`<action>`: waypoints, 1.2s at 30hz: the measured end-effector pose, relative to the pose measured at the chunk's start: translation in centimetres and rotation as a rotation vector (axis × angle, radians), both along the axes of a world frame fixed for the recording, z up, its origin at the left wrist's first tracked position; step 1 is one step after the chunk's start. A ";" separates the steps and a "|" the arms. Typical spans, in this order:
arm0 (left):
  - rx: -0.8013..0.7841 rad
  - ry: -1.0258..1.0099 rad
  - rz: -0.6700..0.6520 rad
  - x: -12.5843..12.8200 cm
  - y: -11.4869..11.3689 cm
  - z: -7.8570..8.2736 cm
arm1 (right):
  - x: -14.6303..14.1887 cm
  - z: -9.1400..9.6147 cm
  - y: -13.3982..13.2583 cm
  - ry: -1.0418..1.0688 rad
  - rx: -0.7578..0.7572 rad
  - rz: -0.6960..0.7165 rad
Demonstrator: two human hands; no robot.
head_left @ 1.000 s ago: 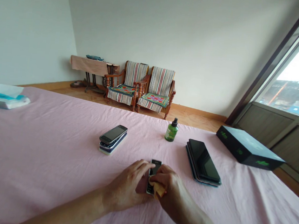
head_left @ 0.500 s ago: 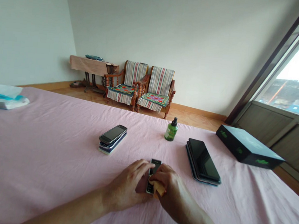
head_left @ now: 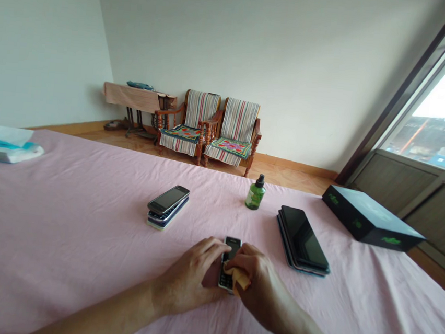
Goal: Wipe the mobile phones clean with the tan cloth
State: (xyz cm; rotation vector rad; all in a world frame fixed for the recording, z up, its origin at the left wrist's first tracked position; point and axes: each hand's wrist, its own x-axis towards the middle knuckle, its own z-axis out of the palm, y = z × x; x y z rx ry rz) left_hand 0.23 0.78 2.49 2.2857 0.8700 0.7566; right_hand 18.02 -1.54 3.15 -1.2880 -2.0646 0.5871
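A small dark keypad mobile phone (head_left: 226, 281) lies face up on the pink cloth, its screen toward the far side. My left hand (head_left: 192, 272) steadies it, fingertips at the upper left edge and thumb at the near end. In my right hand (head_left: 257, 278) a yellow-orange cloth (head_left: 240, 279) is pinched and pressed onto the phone's face around the upper keypad. The right fingers cover part of the screen and the phone's right side.
A stack of phones (head_left: 169, 201) sits to the left, and a stack of larger dark devices (head_left: 304, 240) to the right. Beyond my hands stands a green spray bottle (head_left: 255, 195). A black box (head_left: 370, 220) is at the far right, a tissue pack (head_left: 6, 146) at the far left.
My right hand has shifted slightly to the right with the cloth, uncovering a little more of the keypad. The left hand and the phone stay almost in place.
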 end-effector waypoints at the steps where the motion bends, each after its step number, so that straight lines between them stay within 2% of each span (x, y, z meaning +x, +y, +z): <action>1: -0.001 0.001 -0.001 0.0 0.0 0.0 | 0.0 0.0 0.0 0.001 -0.001 0.002; 7: 0.006 0.007 0.001 0.0 0.0 -0.1 | -0.1 -0.1 -0.1 -0.013 0.029 0.029; 13: 0.019 0.018 0.013 -0.1 -0.1 -0.2 | 1.0 -0.3 0.7 -0.010 0.041 -0.058; 22: 0.024 0.011 0.007 0.0 0.1 -0.4 | -0.1 -0.8 0.4 0.021 0.078 0.025; 30: 0.032 0.015 0.016 -0.1 0.0 -0.3 | 0.8 -0.1 0.5 -0.043 0.050 0.001; 36: 0.025 0.015 0.019 0.0 0.1 -0.2 | 0.6 -0.4 0.4 -0.022 0.048 0.070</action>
